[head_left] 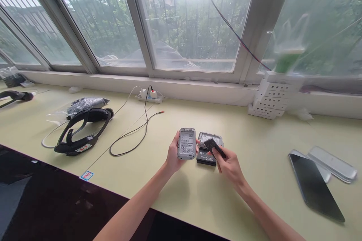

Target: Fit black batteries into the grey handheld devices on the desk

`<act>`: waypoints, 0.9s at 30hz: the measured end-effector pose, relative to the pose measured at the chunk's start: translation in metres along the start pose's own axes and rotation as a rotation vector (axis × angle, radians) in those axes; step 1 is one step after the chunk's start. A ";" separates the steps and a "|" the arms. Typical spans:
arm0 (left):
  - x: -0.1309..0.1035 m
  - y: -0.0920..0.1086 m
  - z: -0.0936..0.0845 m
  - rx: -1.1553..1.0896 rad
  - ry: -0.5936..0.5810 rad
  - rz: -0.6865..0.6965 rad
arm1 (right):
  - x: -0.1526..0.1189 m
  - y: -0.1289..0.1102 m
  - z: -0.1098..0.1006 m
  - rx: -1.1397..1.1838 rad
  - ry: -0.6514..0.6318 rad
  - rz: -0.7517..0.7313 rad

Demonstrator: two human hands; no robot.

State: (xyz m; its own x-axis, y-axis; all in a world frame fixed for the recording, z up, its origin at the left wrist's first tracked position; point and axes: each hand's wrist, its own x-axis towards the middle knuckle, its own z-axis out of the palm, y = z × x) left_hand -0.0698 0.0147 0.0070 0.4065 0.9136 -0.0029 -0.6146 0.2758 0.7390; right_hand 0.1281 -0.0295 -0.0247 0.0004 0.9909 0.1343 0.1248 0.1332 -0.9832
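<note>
A black headset sits toward my desk's left. White boxes stand by the back edge.

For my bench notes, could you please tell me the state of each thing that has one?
Device in left hand: back open, raised
Black piece in right hand: tilted, raised
Other device: back open
Black packs: stacked
Power strip: plugs in
Black cable: looped, red-tipped end loose
White boxes: stacked
Nearer headset: unworn
Plastic bag: crumpled
Dark glossy panel: lying flat
</note>
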 end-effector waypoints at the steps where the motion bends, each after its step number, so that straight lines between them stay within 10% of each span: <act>1: 0.000 0.000 0.001 0.004 -0.008 -0.007 | 0.000 -0.002 0.000 0.084 -0.011 0.058; 12: -0.002 -0.010 0.004 0.123 -0.098 -0.110 | 0.000 -0.010 0.003 0.626 -0.253 0.306; 27: -0.006 -0.011 0.011 0.090 -0.138 -0.196 | -0.001 -0.017 -0.005 0.706 -0.380 0.348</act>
State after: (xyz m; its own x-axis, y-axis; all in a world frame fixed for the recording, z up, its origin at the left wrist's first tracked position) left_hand -0.0577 0.0030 0.0065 0.6038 0.7945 -0.0644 -0.4554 0.4101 0.7902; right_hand 0.1312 -0.0327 -0.0076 -0.4225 0.8991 -0.1143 -0.4649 -0.3232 -0.8243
